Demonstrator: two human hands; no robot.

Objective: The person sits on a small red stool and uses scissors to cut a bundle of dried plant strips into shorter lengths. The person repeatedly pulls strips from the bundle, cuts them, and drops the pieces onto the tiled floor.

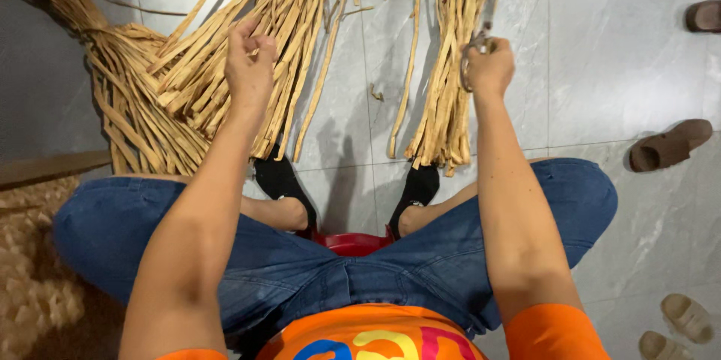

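Straw-coloured dried strips lay fanned across the grey tiled floor [616,60] before the seated person.

From the left, a tied bundle [113,90] sprawled beside a woven mat [34,277]; the left hand [249,67] was pinched narrow around a few strips of the large loose pile [278,37]. Further right, the right hand [490,67] was closed on a pair of scissors [475,48] at the smaller pile [451,97]. Brown sandals [668,146] sat well apart at the far right.
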